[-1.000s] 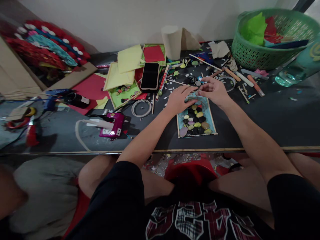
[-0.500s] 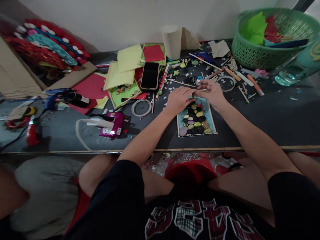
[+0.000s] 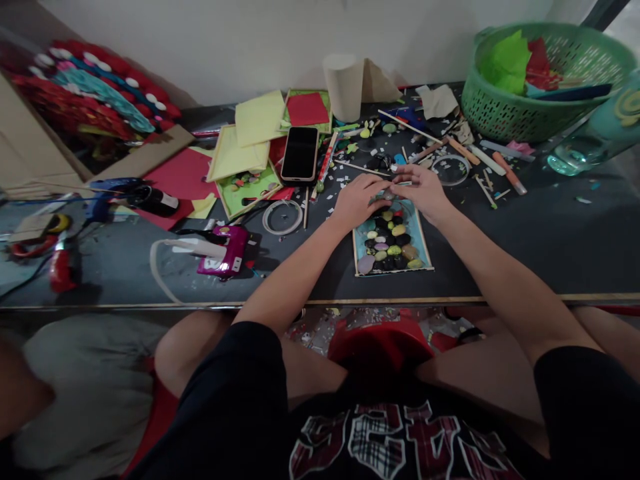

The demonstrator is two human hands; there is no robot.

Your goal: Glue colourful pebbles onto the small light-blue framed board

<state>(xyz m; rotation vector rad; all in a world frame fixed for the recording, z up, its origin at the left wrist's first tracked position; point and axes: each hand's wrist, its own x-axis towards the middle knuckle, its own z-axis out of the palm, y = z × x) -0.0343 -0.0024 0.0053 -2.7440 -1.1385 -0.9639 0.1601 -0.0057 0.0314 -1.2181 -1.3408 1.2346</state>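
Observation:
A blue panel with thin wooden edge strips lies near the table's front edge, its lower part covered with pebbles in black, yellow, green and mauve. Over its top left corner is my left hand, fingers closed together and pointing right. My right hand meets it from the other side, at the top right of the panel, with thumb and forefinger pinched. Whatever the fingertips of both hands hold is too small and too hidden to make out.
A phone rests left of the hands beside framed yellow and green cards. Behind stands a white cup. A green basket and a bottle are at right; a purple power adapter and glue gun at left.
Both hands stay at the top of the panel. The right fingers have come slightly lower and nearer the left fingertips. The view has shifted a little.

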